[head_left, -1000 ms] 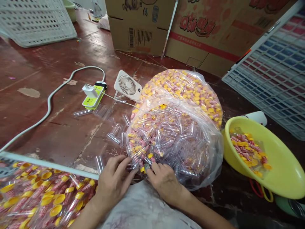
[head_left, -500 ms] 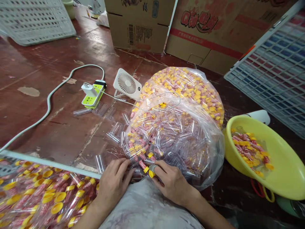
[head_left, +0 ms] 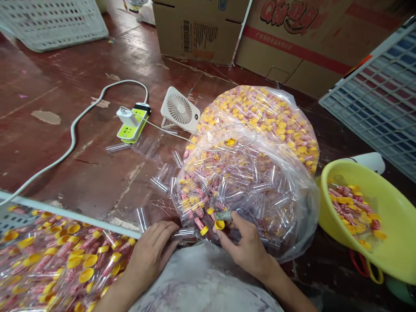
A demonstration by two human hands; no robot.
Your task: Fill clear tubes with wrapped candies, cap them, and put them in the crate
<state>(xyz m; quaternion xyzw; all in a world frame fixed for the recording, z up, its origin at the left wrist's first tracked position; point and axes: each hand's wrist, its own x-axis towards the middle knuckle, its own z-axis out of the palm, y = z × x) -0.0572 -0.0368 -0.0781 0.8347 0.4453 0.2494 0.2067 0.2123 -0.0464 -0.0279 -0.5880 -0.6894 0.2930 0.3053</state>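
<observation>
My left hand (head_left: 152, 252) rests at the near edge of a large clear bag of tubes (head_left: 260, 190), its fingers curled around a clear empty tube (head_left: 185, 234). My right hand (head_left: 244, 242) is closed in a pinch on a yellow cap (head_left: 219, 225), held just in front of the bag. A filled tube with a yellow cap (head_left: 201, 225) lies between the two hands. The bag holds many clear tubes, some filled with red-and-white candies and capped in yellow.
A second bag of capped candy tubes (head_left: 273, 112) lies behind. A yellow basin (head_left: 390, 242) with candies sits right. A crate of finished tubes (head_left: 48, 260) is lower left. Loose tubes (head_left: 160, 175), a white fan (head_left: 180, 110), a power strip (head_left: 131, 123) and cardboard boxes (head_left: 292, 39) stand beyond.
My right hand has lifted from the pile and now pinches a yellow cap. My left hand drew back slightly with a clear tube. The view shifted a little rightward.
</observation>
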